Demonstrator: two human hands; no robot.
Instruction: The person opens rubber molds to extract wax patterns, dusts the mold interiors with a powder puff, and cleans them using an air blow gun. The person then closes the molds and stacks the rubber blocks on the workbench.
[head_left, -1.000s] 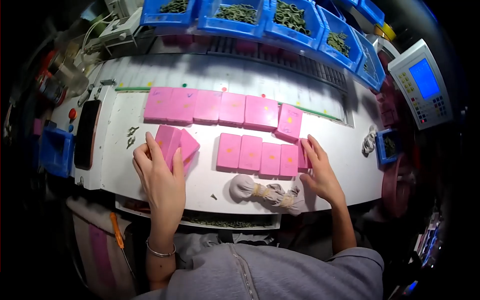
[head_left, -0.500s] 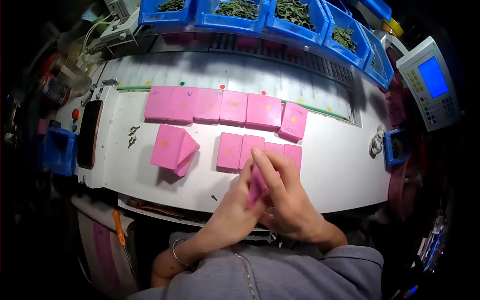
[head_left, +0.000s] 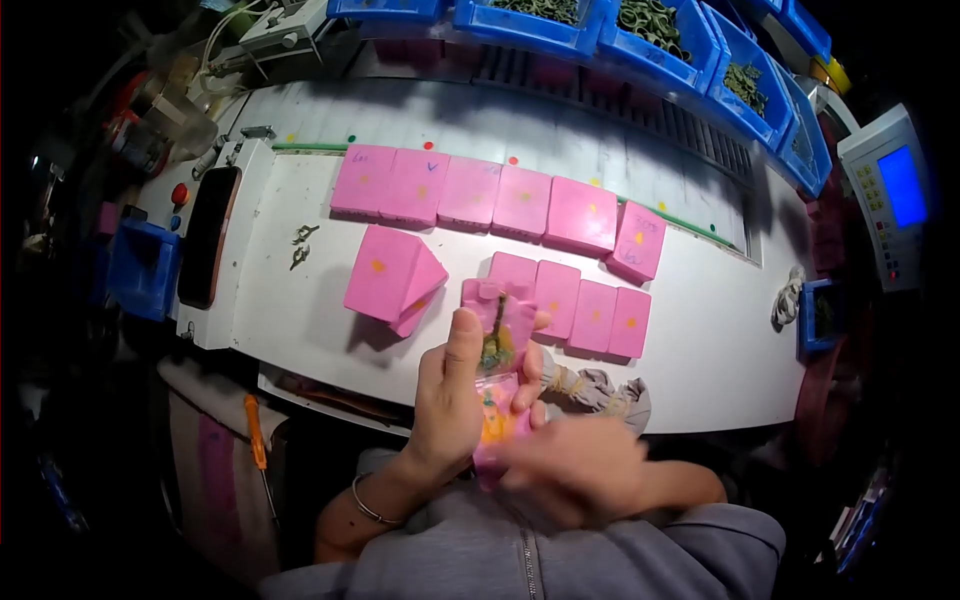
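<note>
Open block: the pink, rubbery-looking rectangular block (head_left: 522,322) lay spread in the left hand (head_left: 448,400), above the near edge of the white flat desk (head_left: 720,350). Dark green matter (head_left: 497,345) showed on its upper half, an orange-yellow patch (head_left: 495,418) on its lower half.
Left grip: clamped on the block, thumb along 1 side, fingertips round the other.
Right grip: the right hand (head_left: 585,465) was blurred beside the lower half; whether its fingers were apart or together, or touched the pink, I could not tell.
Feel: probably light enough for 1 palm, soft and bendy rather than brittle; the inner faces looked smooth, perhaps a little slippery.
Best hold: by the outer side edges, with a palm behind and light pressure, since a hard pinch could have warped the shaped faces.
Nearby: 4 closed pink blocks (head_left: 597,315) stood in a row just beyond, and a grey cloth bundle tied with bands (head_left: 596,390) lay beside the hands.
</note>
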